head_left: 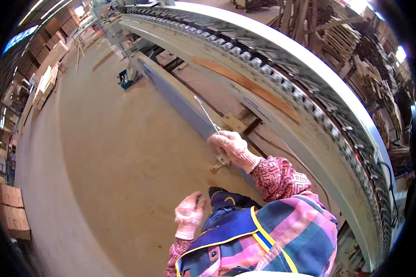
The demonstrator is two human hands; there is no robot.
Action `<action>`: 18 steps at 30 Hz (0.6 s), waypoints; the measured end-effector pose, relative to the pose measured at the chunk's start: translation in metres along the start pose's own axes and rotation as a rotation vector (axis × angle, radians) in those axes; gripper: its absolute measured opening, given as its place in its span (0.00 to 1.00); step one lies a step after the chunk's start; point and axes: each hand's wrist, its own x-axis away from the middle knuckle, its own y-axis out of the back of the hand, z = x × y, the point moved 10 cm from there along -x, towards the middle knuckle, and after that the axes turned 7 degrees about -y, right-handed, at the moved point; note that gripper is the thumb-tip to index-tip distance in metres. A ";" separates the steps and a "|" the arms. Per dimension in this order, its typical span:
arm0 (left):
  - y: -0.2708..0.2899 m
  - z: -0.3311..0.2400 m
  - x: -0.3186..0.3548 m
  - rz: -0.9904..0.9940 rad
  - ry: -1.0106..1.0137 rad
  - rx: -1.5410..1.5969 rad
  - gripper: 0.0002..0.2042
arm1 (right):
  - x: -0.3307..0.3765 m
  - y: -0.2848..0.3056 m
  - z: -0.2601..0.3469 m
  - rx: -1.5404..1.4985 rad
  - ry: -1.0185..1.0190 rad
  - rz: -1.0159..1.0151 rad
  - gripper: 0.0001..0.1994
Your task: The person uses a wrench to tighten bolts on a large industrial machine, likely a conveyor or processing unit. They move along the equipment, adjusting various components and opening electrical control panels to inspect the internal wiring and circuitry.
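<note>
My right hand, in a pale pink knitted glove, is closed around a slim silver metal tool. The tool's shaft sticks up and to the left out of my fist; its lower end is hidden in the glove. Below that hand runs the grey-blue lower beam of a long machine. My left hand, gloved too, hangs in front of my dark blue apron. Its fingers are loosely bent and slightly apart, with nothing visible in them.
The machine's curved bed carries a row of metal clamps along my right. A reddish-brown wooden strip lies along its side. A blue toolbox stands on the floor. Stacked boards and wood blocks are at the left.
</note>
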 end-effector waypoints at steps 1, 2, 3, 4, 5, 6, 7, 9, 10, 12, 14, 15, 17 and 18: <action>0.009 0.031 -0.014 -0.007 0.065 -0.003 0.13 | -0.026 -0.013 0.017 0.004 0.011 -0.007 0.12; 0.026 0.057 -0.022 -0.009 0.134 -0.019 0.13 | -0.046 -0.032 0.031 -0.002 0.018 -0.007 0.12; 0.041 0.082 -0.033 -0.011 0.201 -0.033 0.13 | -0.060 -0.050 0.048 0.025 -0.015 -0.016 0.11; 0.057 0.101 -0.048 -0.021 0.208 -0.041 0.13 | -0.086 -0.067 0.055 -0.019 -0.018 0.000 0.11; 0.072 0.116 -0.066 -0.046 0.214 -0.034 0.13 | -0.115 -0.085 0.064 -0.044 -0.013 0.015 0.11; 0.087 0.131 -0.084 -0.070 0.219 -0.026 0.13 | -0.141 -0.102 0.073 -0.070 -0.008 0.027 0.12; 0.098 0.150 -0.100 -0.062 0.251 -0.021 0.14 | -0.162 -0.122 0.084 -0.056 0.020 0.072 0.13; 0.119 0.197 -0.143 -0.063 0.298 -0.011 0.14 | -0.212 -0.162 0.111 -0.068 0.027 0.062 0.13; 0.125 0.215 -0.171 -0.034 0.281 -0.021 0.14 | -0.235 -0.180 0.125 -0.075 0.047 0.063 0.13; 0.129 0.251 -0.207 0.036 0.273 -0.040 0.14 | -0.281 -0.214 0.137 -0.118 0.012 0.085 0.11; 0.141 0.283 -0.262 0.025 0.145 0.002 0.13 | -0.326 -0.240 0.151 -0.140 0.006 0.052 0.10; 0.151 0.299 -0.292 0.029 0.110 0.033 0.13 | -0.351 -0.249 0.156 -0.188 0.006 0.017 0.10; 0.179 0.330 -0.355 0.054 0.038 0.075 0.13 | -0.391 -0.262 0.174 -0.170 0.039 -0.062 0.11; 0.195 0.343 -0.383 0.062 -0.003 0.033 0.13 | -0.408 -0.266 0.191 -0.154 0.064 -0.091 0.12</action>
